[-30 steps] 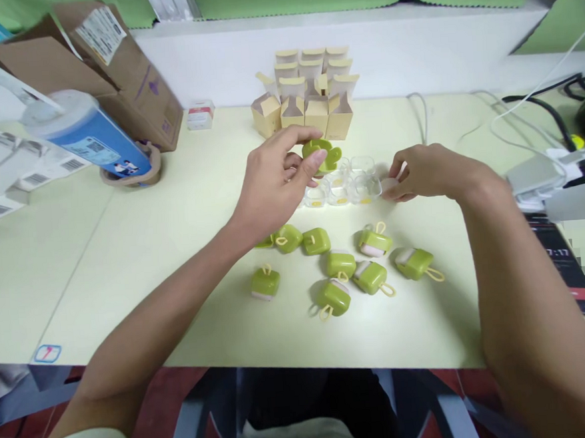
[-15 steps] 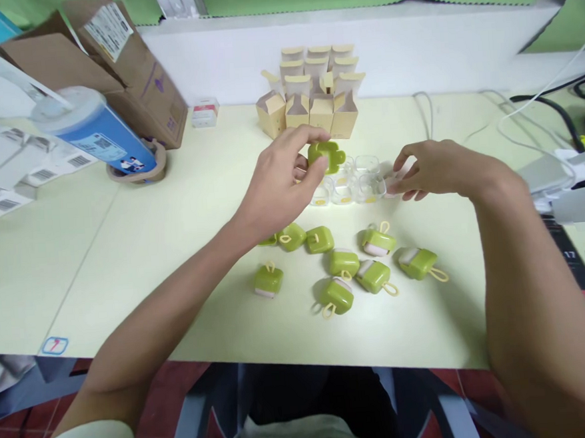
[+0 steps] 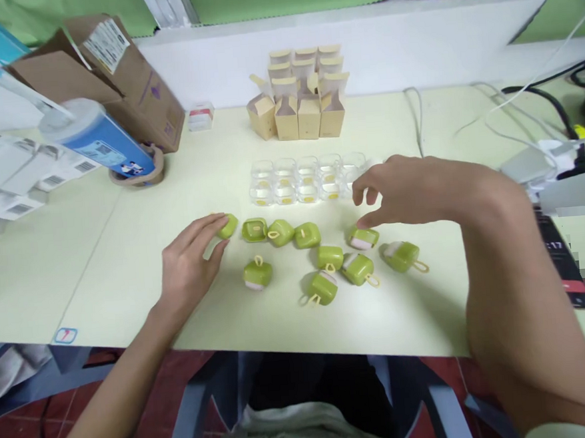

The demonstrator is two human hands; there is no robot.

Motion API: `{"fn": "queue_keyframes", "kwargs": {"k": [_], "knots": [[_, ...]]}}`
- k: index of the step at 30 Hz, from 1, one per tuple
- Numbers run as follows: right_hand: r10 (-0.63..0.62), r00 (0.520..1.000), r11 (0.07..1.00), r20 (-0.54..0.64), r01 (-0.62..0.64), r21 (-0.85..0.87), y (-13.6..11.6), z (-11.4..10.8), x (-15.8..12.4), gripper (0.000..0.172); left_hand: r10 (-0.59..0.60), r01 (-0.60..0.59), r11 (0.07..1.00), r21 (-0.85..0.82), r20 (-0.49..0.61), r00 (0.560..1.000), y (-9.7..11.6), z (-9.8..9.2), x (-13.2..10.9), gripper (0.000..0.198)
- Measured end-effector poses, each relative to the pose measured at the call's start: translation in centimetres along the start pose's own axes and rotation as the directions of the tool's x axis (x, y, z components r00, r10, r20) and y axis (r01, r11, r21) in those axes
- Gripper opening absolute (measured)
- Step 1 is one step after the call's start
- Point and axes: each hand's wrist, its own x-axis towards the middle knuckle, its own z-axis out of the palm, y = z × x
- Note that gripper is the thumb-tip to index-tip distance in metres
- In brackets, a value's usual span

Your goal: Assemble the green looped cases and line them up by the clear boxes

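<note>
My left hand (image 3: pixel 189 258) gripped a green piece (image 3: pixel 229 226), apparently to line it up beside a hollow green shell (image 3: pixel 254 230), while my right hand (image 3: pixel 401 190) hung loosely open near a green-and-white case (image 3: pixel 365 238).

I'm sitting in what looks like a small workroom for assembly or packing: my desk (image 3: pixel 410 324) carries matching green cases (image 3: pixel 359 269), rows of clear cups (image 3: pixel 307 186) and grouped open-topped cartons (image 3: pixel 309 119). A labelled cardboard box (image 3: pixel 151 102) stands nearby, a numbered sticker (image 3: pixel 66 335) marks the edge, and red tiles (image 3: pixel 155 409) cover the floor.
</note>
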Motion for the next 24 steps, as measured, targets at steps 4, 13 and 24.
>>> {"fn": "queue_keyframes", "kwargs": {"k": [4, 13, 24], "knots": [[0.213, 0.977, 0.959, -0.019, -0.213, -0.189, 1.2, -2.6, -1.3, 0.023, -0.066, 0.065, 0.995, 0.078, 0.008, 0.998, 0.1, 1.3, -1.2, 0.046], [0.226, 0.974, 0.953, -0.027, -0.227, -0.203, 1.1, -3.3, -2.0, 0.025, -0.144, 0.142, 0.979, -0.146, -0.007, 0.99, -0.3, 1.6, -2.2, 0.048], [-0.054, 0.988, 0.988, 0.143, 0.073, -0.134, -0.6, 3.7, -1.9, 0.039, -0.375, 0.355, 0.819, -0.451, 0.047, 0.926, 2.0, 1.5, -4.8, 0.05]]}}
